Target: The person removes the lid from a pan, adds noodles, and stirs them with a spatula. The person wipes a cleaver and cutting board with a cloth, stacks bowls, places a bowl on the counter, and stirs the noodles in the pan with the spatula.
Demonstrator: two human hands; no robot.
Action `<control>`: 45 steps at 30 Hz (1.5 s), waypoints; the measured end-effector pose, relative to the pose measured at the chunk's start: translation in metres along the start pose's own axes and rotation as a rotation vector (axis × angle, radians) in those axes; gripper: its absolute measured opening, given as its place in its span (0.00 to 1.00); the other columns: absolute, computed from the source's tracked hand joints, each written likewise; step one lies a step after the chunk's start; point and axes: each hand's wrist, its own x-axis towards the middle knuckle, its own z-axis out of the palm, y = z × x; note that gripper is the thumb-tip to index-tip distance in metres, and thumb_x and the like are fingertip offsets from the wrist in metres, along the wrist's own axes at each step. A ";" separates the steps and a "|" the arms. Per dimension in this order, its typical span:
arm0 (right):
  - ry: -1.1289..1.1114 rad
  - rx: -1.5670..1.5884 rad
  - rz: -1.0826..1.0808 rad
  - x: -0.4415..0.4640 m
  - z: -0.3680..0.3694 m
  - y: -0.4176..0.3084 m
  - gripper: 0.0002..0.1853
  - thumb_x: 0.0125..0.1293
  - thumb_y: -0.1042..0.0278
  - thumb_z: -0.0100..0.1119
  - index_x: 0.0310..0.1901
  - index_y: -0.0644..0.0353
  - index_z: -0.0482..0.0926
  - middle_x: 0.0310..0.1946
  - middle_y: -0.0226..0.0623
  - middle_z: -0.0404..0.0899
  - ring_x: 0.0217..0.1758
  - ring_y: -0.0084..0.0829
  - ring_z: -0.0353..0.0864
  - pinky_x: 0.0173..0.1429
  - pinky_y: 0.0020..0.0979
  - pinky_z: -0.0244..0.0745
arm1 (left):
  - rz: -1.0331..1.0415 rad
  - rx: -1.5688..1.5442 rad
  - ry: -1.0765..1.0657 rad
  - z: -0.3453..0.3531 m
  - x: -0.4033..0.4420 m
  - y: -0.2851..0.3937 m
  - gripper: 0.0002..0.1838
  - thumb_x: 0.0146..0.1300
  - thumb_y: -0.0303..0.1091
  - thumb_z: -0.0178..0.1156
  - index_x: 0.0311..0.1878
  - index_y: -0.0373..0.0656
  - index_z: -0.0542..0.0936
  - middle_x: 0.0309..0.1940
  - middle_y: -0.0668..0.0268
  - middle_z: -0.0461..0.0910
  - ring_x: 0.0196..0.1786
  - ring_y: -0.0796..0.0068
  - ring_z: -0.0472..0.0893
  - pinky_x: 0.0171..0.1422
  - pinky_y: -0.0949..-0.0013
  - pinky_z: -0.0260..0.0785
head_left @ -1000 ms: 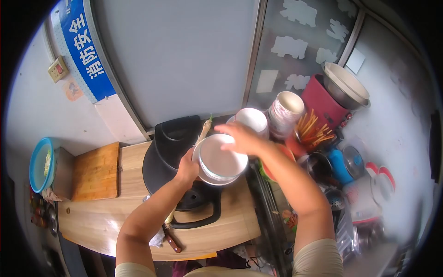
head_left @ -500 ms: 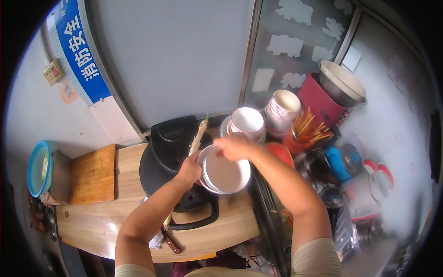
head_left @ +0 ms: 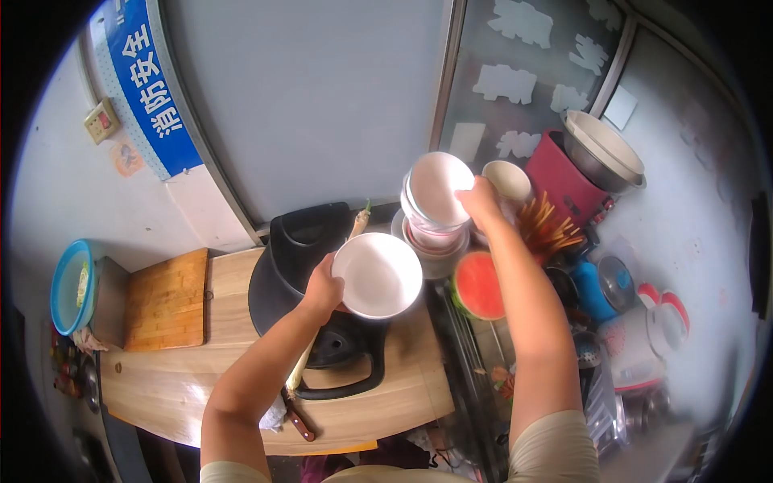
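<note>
My left hand grips the left rim of a white bowl, held over the black appliance. My right hand pinches the right rim of another white bowl, tilted on top of a bowl stack at the back. Whether that bowl rests fully on the stack, I cannot tell. A long pale scallion with a green tip lies across the appliance, partly hidden behind my left hand and its bowl.
A cut watermelon and a bundle of chopsticks are below and right of the stack. A cutting board leans at left beside a blue basin. A brown-handled knife lies near the front edge.
My right hand has moved up and away with one bowl, separating it from the bowl in my left hand and bringing it onto the stack. The watermelon is more exposed.
</note>
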 end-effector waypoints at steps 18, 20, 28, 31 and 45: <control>-0.224 -0.018 0.334 0.037 0.030 0.044 0.21 0.63 0.57 0.51 0.47 0.69 0.76 0.48 0.52 0.76 0.43 0.42 0.82 0.39 0.36 0.80 | -0.005 -0.124 0.100 -0.041 -0.033 -0.019 0.30 0.52 0.16 0.41 0.62 0.39 0.64 0.47 0.53 0.74 0.39 0.60 0.81 0.26 0.64 0.79; -0.031 -0.365 0.191 0.004 0.009 0.007 0.24 0.63 0.54 0.51 0.49 0.68 0.74 0.51 0.52 0.74 0.50 0.43 0.78 0.47 0.39 0.76 | -0.002 -0.151 0.103 -0.046 -0.040 -0.015 0.30 0.52 0.16 0.41 0.62 0.40 0.64 0.47 0.54 0.74 0.41 0.61 0.81 0.30 0.65 0.79; -0.310 0.027 -0.334 -0.095 0.023 -0.071 0.25 0.66 0.44 0.47 0.46 0.63 0.72 0.39 0.48 0.78 0.41 0.40 0.79 0.43 0.36 0.73 | 0.221 -0.243 0.192 -0.069 -0.063 -0.027 0.34 0.48 0.11 0.41 0.63 0.38 0.63 0.52 0.58 0.72 0.57 0.67 0.71 0.62 0.70 0.61; -0.694 0.318 -0.137 -0.171 0.034 -0.104 0.29 0.66 0.42 0.47 0.46 0.66 0.70 0.35 0.46 0.79 0.33 0.35 0.82 0.31 0.33 0.79 | 0.355 -0.226 0.253 -0.084 -0.082 -0.030 0.34 0.48 0.10 0.40 0.63 0.38 0.63 0.55 0.57 0.70 0.61 0.66 0.68 0.66 0.70 0.56; -1.022 0.858 0.232 -0.434 0.214 -0.201 0.16 0.69 0.63 0.45 0.44 0.71 0.71 0.31 0.44 0.78 0.28 0.28 0.80 0.28 0.25 0.76 | 0.650 0.285 0.707 -0.281 -0.226 -0.111 0.27 0.58 0.13 0.39 0.63 0.36 0.60 0.57 0.50 0.68 0.60 0.56 0.69 0.64 0.65 0.59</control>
